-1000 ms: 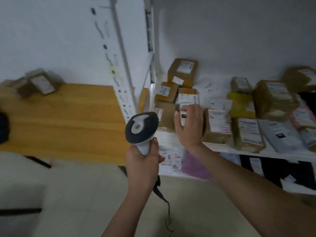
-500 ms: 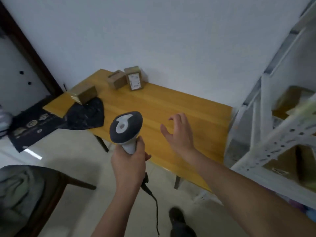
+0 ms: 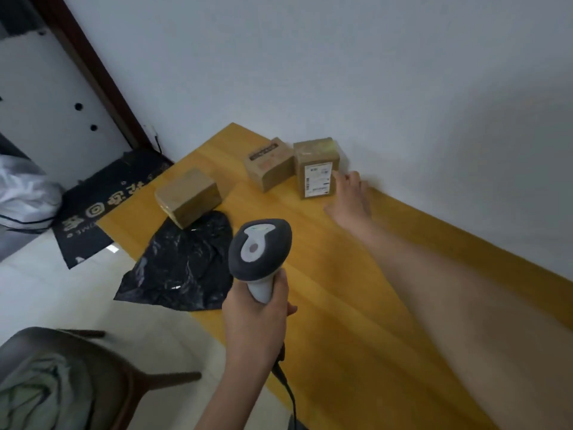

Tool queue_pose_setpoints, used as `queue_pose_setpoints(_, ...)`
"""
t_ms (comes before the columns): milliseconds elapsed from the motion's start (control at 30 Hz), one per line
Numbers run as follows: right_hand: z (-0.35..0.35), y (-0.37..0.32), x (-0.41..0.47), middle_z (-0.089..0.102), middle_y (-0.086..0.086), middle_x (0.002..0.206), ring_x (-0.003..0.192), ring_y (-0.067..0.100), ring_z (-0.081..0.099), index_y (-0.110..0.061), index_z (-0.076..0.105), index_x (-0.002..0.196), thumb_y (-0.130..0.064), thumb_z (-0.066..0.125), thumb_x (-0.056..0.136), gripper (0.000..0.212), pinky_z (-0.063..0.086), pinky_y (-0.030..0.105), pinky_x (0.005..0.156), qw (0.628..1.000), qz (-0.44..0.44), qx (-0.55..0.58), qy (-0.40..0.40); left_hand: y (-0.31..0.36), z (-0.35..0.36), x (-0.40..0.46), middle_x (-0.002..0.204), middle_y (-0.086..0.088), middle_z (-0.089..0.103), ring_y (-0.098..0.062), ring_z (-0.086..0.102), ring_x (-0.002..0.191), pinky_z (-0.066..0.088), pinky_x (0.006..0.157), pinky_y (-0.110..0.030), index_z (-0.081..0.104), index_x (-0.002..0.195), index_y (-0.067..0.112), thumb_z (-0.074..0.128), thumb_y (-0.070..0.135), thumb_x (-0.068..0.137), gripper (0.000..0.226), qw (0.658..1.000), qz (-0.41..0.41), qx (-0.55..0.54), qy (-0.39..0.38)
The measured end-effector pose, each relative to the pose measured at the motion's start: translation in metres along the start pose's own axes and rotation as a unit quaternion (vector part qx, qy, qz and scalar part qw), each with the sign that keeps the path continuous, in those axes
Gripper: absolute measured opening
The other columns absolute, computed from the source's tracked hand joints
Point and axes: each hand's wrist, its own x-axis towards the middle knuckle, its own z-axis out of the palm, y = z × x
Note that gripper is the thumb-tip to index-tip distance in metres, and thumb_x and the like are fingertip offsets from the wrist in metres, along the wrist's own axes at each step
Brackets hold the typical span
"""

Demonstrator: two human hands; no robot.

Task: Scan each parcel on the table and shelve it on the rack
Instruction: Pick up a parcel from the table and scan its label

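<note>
Fingers of right hand now reached out, spread beside labelled parcel, left hand still gripping scanner

Cardboard parcels: three on the table.
Tables: one, wooden.
Barcode scanners: one.
Black plastic bags: one.
Hands: two.
Doormats: one.
Chairs: one.
</note>
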Motion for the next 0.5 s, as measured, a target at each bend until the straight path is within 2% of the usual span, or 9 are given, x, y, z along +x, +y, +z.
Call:
queue_pose_setpoints(100, 0.008, -0.001, 0.078, 0.026, 0.008, 0.147, 0.129, 0.034, 0.030, -0.022, 0.024, 0.148, -0.022, 0.075, 0.080, 0.085, 0.045, 0.048, 0.096, 0.998, -0.005, -0.047, -0.048, 0.003, 0.013, 0.053, 0.060, -0.025, 0.058, -0.010, 0.065, 0.049, 0.060, 0.056, -0.033, 0.059, 0.071, -0.003, 0.063, 0.020, 0.093, 0.033, 1.000, -0.008, 0.017, -0.017)
queue_pose_setpoints(200, 0.015, -0.002, 0.133, 0.011, 0.002, 0.159, 0.138, 0.036, 0.021, -0.024, 0.011, 0.154, -0.011, 0.078, 0.076, 0.103, 0.040, 0.053, 0.103, 0.993, -0.009, -0.084, -0.087, -0.002, 0.022, 0.094, 0.055, -0.010, 0.058, -0.008, 0.065, 0.050, 0.061, 0.057, -0.033, 0.059, 0.075, 0.006, 0.063, 0.020, 0.093, 0.023, 0.999, -0.014, 0.029, -0.033)
queue_pose_setpoints(300, 0.026, -0.003, 0.168, -0.008, -0.005, 0.163, 0.146, 0.036, 0.005, -0.033, -0.003, 0.155, -0.004, 0.078, 0.073, 0.119, 0.028, 0.055, 0.111, 0.985, -0.006, -0.108, -0.136, -0.011, 0.029, 0.121, 0.058, -0.013, 0.061, -0.008, 0.065, 0.050, 0.060, 0.057, -0.029, 0.060, 0.078, 0.006, 0.063, 0.020, 0.093, 0.021, 0.998, -0.024, 0.030, -0.046)
queue_pose_setpoints(367, 0.033, -0.003, 0.182, -0.017, -0.006, 0.162, 0.148, 0.034, -0.007, -0.035, 0.000, 0.154, -0.002, 0.080, 0.070, 0.121, 0.016, 0.058, 0.115, 0.978, -0.001, -0.117, -0.173, -0.015, 0.030, 0.132, 0.058, -0.014, 0.061, -0.009, 0.065, 0.050, 0.060, 0.057, -0.029, 0.060, 0.077, 0.004, 0.062, 0.020, 0.094, 0.023, 0.998, -0.032, 0.033, -0.052)
queue_pose_setpoints(433, 0.036, -0.003, 0.189, -0.018, -0.004, 0.162, 0.148, 0.033, -0.015, -0.028, 0.007, 0.153, -0.004, 0.082, 0.067, 0.116, 0.007, 0.058, 0.117, 0.975, -0.010, -0.128, -0.179, -0.019, 0.030, 0.138, 0.059, -0.015, 0.061, -0.009, 0.064, 0.050, 0.060, 0.058, -0.030, 0.061, 0.076, 0.003, 0.062, 0.020, 0.094, 0.025, 0.997, -0.037, 0.035, -0.058)
queue_pose_setpoints(500, 0.036, -0.004, 0.189, -0.004, 0.002, 0.163, 0.149, 0.030, -0.013, -0.019, 0.008, 0.152, -0.008, 0.082, 0.067, 0.113, 0.002, 0.059, 0.118, 0.971, -0.026, -0.149, -0.186, -0.021, 0.029, 0.140, 0.060, -0.017, 0.061, -0.009, 0.064, 0.050, 0.061, 0.059, -0.032, 0.061, 0.076, 0.002, 0.062, 0.020, 0.094, 0.026, 0.996, -0.042, 0.040, -0.068)
